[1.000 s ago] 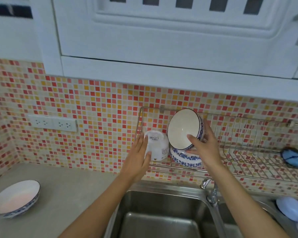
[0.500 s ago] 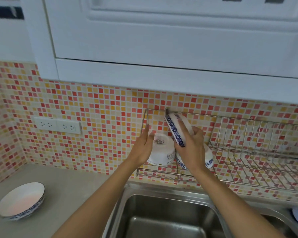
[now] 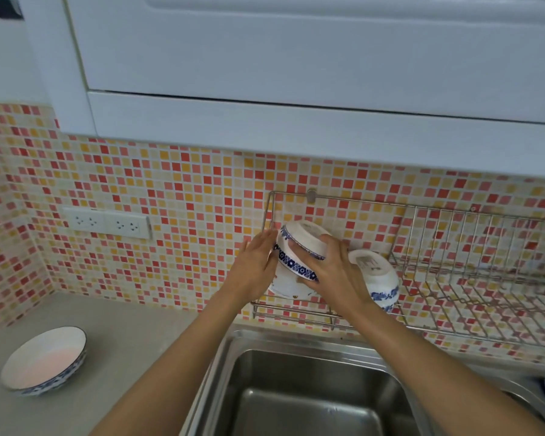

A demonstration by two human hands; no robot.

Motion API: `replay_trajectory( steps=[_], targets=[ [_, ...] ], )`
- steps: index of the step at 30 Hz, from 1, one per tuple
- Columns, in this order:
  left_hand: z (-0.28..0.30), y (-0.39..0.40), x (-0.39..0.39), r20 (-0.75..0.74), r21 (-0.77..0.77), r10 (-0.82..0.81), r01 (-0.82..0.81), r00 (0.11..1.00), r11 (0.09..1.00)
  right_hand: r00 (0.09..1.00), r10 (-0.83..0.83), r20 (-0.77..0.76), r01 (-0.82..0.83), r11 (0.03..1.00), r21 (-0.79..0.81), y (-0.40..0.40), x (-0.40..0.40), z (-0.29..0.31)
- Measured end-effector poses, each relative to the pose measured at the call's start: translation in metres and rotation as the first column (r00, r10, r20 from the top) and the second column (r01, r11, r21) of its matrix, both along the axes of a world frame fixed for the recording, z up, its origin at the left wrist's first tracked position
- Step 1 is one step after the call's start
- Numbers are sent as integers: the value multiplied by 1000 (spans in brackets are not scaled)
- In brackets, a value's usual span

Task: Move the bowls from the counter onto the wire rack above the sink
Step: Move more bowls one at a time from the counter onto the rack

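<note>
A steel wire rack (image 3: 453,278) hangs on the tiled wall above the sink. At its left end, my right hand (image 3: 331,272) grips a blue-patterned white bowl (image 3: 302,243), tipped upside down over a white bowl (image 3: 283,284) beneath it. My left hand (image 3: 255,269) lies flat with fingers apart against the left side of these bowls. A third bowl (image 3: 378,275) rests upside down in the rack just right of my right hand. One more blue-rimmed bowl (image 3: 44,360) stands upright on the counter at the far left.
A steel sink (image 3: 296,394) lies directly below the rack. The grey counter (image 3: 123,357) runs left of it. White wall cabinets (image 3: 296,73) hang low above the rack. A double socket (image 3: 107,223) sits on the wall. The rack's right part holds upright dividers.
My right hand has turned the patterned bowl from on edge to upside down and shifted it left over the white bowl. The view has moved, so the rack sits further right.
</note>
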State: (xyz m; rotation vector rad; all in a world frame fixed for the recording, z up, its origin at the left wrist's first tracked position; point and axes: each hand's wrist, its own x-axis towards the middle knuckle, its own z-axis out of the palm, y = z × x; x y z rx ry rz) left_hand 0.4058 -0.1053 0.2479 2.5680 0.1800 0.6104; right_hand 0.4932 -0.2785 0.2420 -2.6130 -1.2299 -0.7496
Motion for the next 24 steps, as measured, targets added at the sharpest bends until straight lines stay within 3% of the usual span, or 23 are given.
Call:
replay_trajectory(
  steps=[5,14,21,24],
  targets=[
    [-11,2,5,-29,205,44,-37,999,978,999,37,11,-37,998,-42,-1,6,2],
    [-27,8,8,-82,343,83,-50,993,938,986,165,30,-159,976,-148,0,11,-11],
    [-25,4,7,-65,377,81,-51,995,925,956,198,-218,-209,978,-26,-9,15,-13],
    [-26,2,6,-18,441,74,-58,997,895,944,152,-293,-130,987,92,-17,12,-15]
  ],
)
